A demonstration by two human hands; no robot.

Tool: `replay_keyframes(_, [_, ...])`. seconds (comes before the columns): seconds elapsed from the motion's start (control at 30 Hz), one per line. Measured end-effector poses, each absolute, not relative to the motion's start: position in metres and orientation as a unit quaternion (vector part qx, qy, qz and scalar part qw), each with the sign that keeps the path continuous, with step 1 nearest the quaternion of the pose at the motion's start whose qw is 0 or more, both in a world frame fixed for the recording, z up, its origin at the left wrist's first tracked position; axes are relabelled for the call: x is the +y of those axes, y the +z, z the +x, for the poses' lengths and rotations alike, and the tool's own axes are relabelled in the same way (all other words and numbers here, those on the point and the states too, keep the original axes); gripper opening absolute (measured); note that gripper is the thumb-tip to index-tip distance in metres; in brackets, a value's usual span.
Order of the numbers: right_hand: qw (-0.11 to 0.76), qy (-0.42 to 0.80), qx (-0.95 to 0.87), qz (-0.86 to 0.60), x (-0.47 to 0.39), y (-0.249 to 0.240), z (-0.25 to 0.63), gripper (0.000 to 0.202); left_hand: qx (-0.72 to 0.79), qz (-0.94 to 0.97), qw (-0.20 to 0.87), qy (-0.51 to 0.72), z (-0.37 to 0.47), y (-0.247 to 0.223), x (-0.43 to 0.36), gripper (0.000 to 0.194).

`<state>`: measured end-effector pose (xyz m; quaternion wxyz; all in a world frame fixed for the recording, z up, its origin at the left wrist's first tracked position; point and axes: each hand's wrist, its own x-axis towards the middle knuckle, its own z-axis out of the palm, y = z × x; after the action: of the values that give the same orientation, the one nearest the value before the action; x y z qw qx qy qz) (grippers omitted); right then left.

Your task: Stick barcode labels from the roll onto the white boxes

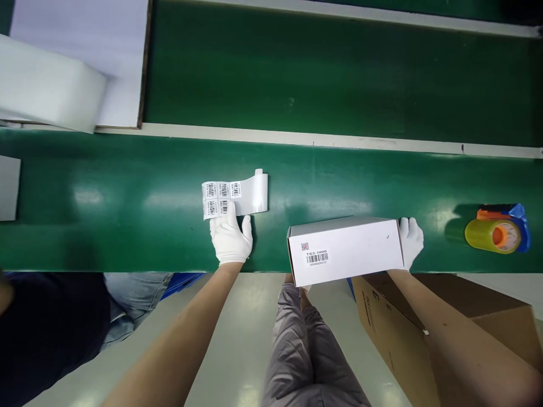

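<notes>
My left hand [231,238], in a white glove, lies on the lower edge of a sheet of barcode labels [251,195]. Its fingers are stretched out and the thumb stands apart. The sheet curls up at its right end, where the backing is bare. To the right, a long white box [352,254] sits at the table's front edge, bearing a printed label with a barcode and "TS3-1000". My right hand [410,243], also gloved, grips the box's right end with bent fingers; part of the hand is hidden behind the box.
A tape dispenser with a yellow roll [487,234] stands at the right. Below it is an open cardboard carton [394,333]. At upper left, a blurred white box [46,85] is over a white board [119,68]. Another person's dark clothing [51,333] shows at lower left.
</notes>
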<state>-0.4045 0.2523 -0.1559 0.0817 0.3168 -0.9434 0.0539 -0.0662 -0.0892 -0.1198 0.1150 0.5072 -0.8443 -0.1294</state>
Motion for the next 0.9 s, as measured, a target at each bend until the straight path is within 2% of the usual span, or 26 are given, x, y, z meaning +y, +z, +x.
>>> replay_keyframes(0.37, [0.151,0.070,-0.927,0.337,0.2526,-0.1567,-0.3975,0.050,-0.851,0.503,0.111,-0.101,-0.0652,-0.1195,-0.0884,0.074])
replay_keyframes(0.63, [0.133,0.092,-0.932,0.326,0.2507,-0.1538,-0.3939,0.052,-0.859,0.494,0.110,-0.082,-0.0629,-0.1223,-0.0900,0.073])
replay_keyframes(0.9, [0.161,0.081,-0.924,0.336,0.2500,-0.1524,-0.3940,0.048,-0.860,0.491,0.111,-0.083,-0.0631,-0.1227,-0.0898,0.073])
